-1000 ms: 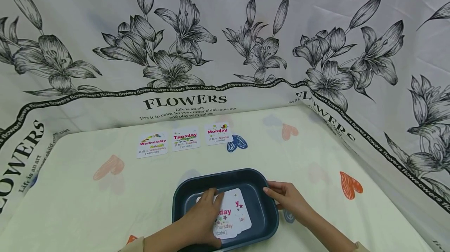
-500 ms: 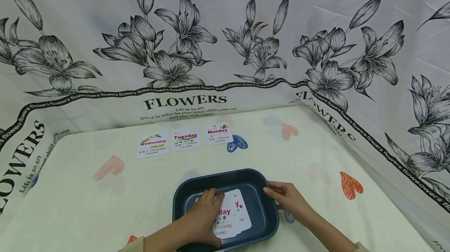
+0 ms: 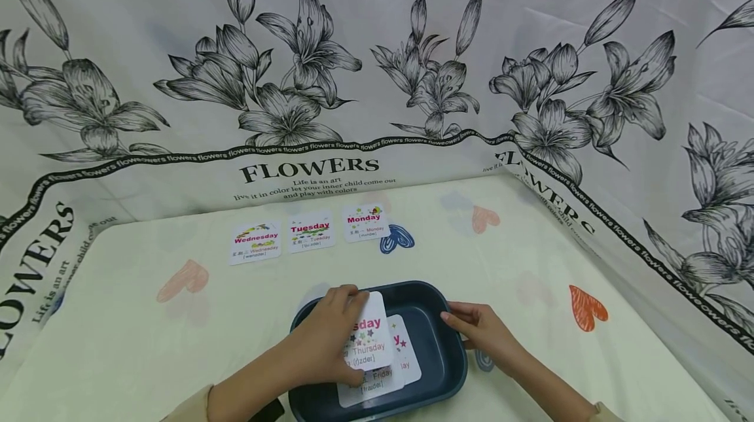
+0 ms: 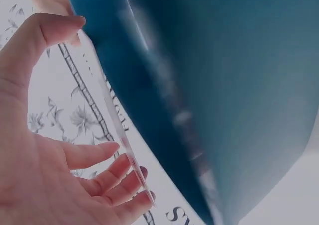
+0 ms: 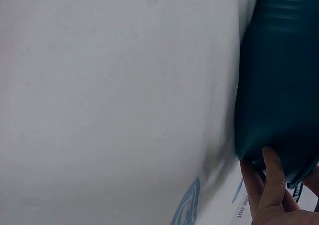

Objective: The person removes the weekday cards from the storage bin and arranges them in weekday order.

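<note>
My left hand (image 3: 324, 334) holds a white Thursday card (image 3: 370, 337) by its edges, raised above the dark blue tray (image 3: 434, 343). In the left wrist view the card (image 4: 118, 122) appears edge-on, between the thumb and the fingers. Inside the tray lie a Friday card (image 3: 383, 384) and, partly under it, another card (image 3: 409, 360) whose word is mostly covered. At the tray's right end my right hand (image 3: 485, 332) grips the rim, thumb on top. The right wrist view shows those fingers (image 5: 273, 185) against the tray's outer wall (image 5: 279, 95).
Farther back, Wednesday (image 3: 256, 243), Tuesday (image 3: 311, 232) and Monday (image 3: 364, 223) cards lie in a row on the cream heart-print cloth (image 3: 118, 343). A flower-print curtain (image 3: 377, 49) hangs behind and along the right side.
My left hand has lifted the Thursday card up from the pile in the tray, uncovering the Friday card. My right hand stays on the rim.
</note>
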`<state>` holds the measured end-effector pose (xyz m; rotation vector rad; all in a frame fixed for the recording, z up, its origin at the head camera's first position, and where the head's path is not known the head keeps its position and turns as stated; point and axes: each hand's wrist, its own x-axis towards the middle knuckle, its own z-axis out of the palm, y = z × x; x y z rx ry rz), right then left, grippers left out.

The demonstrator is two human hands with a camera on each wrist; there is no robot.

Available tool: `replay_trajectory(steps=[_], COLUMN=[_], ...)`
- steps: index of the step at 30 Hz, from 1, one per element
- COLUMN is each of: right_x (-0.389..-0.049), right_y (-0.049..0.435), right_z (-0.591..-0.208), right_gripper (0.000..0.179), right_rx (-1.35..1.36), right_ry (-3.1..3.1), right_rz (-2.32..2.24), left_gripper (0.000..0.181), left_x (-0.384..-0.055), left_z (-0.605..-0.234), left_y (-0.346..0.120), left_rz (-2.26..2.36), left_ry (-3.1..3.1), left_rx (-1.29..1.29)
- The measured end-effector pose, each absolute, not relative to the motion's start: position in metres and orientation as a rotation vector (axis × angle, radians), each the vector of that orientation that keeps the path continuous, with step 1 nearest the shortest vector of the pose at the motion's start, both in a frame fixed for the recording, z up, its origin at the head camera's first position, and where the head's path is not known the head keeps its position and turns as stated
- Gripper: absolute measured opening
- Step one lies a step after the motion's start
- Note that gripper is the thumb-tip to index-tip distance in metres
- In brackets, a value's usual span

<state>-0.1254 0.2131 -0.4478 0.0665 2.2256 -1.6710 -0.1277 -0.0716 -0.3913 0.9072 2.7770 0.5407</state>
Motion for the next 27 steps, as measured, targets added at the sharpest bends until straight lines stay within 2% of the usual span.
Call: replay_trajectory(steps=[10, 27], right_x=[-0.126, -0.126], right_y=[0.213, 0.214], right_z=[-0.446, -0.443], right_gripper=[0.056, 0.055], right_rx=[0.038, 0.045], right_ry=[2.207, 2.22], right_rz=[-1.685, -1.666], left_gripper=[0.102, 0.095], left_x=[-0.146, -0.22], left_z=[-0.378, -0.352], left_y=[-0.082, -0.054], left_rz=[0.601, 0.455], left_ry=[2.893, 2.861], left_rx=[0.943, 1.084])
